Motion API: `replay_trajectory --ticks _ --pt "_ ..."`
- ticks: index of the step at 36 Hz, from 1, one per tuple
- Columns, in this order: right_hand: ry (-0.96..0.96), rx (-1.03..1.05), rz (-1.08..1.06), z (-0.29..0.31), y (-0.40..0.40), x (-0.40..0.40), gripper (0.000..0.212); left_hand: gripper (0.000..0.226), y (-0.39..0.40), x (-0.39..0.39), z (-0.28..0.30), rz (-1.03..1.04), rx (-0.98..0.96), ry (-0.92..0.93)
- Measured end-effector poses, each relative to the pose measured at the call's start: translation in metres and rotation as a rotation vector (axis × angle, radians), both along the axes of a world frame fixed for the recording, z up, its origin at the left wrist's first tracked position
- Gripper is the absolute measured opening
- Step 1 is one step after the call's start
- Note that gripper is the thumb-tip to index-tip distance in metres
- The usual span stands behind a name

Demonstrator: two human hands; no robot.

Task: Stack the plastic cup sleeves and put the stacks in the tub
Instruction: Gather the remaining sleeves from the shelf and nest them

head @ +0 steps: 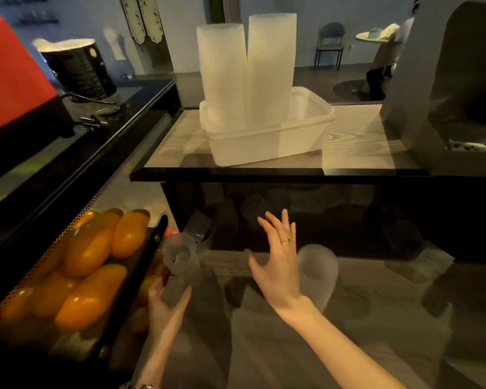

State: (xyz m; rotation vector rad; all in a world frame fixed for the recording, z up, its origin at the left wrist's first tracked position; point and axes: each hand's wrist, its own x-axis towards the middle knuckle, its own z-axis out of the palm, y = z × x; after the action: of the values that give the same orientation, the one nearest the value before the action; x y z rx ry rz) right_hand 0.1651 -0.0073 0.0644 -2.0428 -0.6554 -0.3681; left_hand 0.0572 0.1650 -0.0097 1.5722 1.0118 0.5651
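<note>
The left hand [166,301] grips a translucent ribbed cup sleeve [178,255] that juts toward 12 o'clock from its fingers. The right hand [278,265] is spread, holding nothing, with another frosted sleeve [319,273] just at its 3 o'clock. Two tall white stacks [247,71] stand upright in the tub [267,141] on the upper shelf.

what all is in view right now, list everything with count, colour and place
tall sleeve stacks: two, translucent white, upright in the tub
tub: one, translucent white, on the upper wooden shelf
loose cup sleeves: several, frosted clear, on the lower counter and in the dark under the shelf
orange fruit: a pile, behind the perforated case at left
black bucket: one, white rim, far left counter
red machine: one, top left
chair: one, dark, in the background
left hand: grip around a short sleeve stack
right hand: fingers spread, holding nothing, beside a loose sleeve
</note>
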Motion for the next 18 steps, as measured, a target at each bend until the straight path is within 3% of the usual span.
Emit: replay_trajectory --ticks 4,9,14,16,18 --pt "-0.013 -0.013 0.083 -0.016 0.019 -0.003 0.067 0.076 0.015 -0.004 -0.004 -0.007 0.046 0.092" --pt "0.544 0.019 0.316 -0.04 0.051 0.0 0.069 0.085 0.033 0.016 -0.004 -0.021 -0.085 0.072" --pt "0.881 -0.155 0.356 -0.051 0.089 0.014 0.071 0.089 0.047 0.034 -0.002 -0.064 -0.201 0.008" --pt "0.887 -0.26 0.357 -0.054 0.096 0.018 0.07 0.092 0.049 0.038 -0.002 -0.089 -0.21 0.038" --pt "0.79 -0.386 0.411 -0.057 0.102 0.024 0.053 0.095 0.052 0.04 -0.002 -0.123 -0.21 0.067"
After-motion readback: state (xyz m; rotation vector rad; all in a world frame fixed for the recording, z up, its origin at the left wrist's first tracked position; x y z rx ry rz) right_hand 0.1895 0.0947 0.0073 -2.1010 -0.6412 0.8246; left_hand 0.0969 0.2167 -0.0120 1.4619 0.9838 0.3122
